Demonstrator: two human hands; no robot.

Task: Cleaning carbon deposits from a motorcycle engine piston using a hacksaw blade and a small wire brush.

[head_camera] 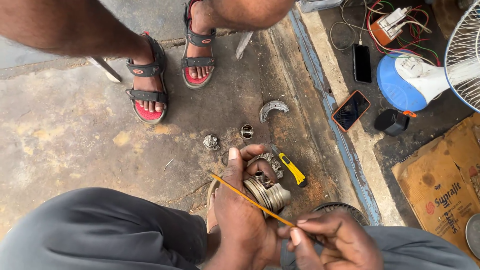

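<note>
While the left hand (pixel 240 200) grips a ribbed metal engine part (pixel 270 192) low at centre, the right hand (pixel 335 242) pinches a thin yellow stick (pixel 250 200) across it. Step judged: probing or cleaning; next calls for steady tip placement. Nearby: yellow utility knife (pixel 292 170).

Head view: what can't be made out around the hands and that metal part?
- Metal part: its near side, hidden by the left hand.
- Thin yellow stick: its rear end, pinched inside the right hand.
- Dark round part: mostly covered by the right hand.
- Fan: cut off by the right edge.
</note>
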